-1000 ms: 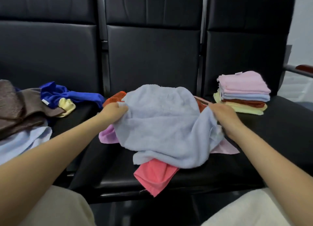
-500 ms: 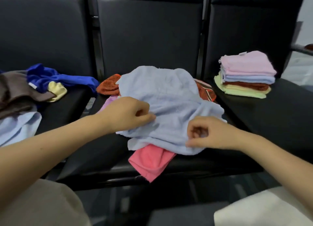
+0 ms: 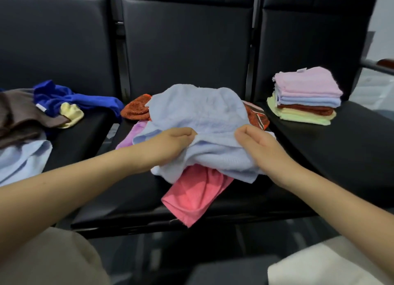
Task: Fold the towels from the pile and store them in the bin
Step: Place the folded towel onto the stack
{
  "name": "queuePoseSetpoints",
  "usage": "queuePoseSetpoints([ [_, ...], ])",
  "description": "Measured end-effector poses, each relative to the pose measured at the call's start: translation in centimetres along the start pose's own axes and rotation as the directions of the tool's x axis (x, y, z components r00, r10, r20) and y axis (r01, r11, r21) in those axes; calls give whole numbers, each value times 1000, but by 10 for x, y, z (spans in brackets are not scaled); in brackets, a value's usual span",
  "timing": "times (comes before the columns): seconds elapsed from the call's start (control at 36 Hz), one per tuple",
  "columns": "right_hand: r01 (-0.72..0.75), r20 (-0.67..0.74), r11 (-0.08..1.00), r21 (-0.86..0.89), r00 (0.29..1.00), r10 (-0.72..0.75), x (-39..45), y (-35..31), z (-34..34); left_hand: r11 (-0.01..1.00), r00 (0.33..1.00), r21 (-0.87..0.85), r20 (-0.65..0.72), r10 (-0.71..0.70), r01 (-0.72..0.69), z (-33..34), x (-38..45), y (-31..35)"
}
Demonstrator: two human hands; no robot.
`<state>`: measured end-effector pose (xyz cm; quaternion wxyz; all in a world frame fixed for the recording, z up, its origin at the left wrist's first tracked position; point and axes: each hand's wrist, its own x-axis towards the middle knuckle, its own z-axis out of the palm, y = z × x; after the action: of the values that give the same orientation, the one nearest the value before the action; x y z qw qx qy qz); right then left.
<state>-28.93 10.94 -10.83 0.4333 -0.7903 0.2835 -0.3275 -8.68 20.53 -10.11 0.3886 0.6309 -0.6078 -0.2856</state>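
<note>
Pale blue towel (image 3: 200, 116) hides most of the pile — brown cloth (image 3: 19, 116) (left) is edge-cropped.

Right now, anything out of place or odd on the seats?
No bin is in view, though the task calls for one. The folded towel stack sits straight on the right black seat. The coral-pink towel hangs over the middle seat's front edge and might slip off.

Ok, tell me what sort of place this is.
Probably a waiting area: a row of linked black padded seats, with a metal armrest at the right end. Towels are being sorted here; a folded stack sits on one seat.
</note>
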Motion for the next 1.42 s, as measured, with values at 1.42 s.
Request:
queuePoseSetpoints([
  [1.42, -228, -220, 971, -74, 953, 207, 121, 57, -12, 792, 799, -477, -260, -542, 382, -80, 60, -88],
])
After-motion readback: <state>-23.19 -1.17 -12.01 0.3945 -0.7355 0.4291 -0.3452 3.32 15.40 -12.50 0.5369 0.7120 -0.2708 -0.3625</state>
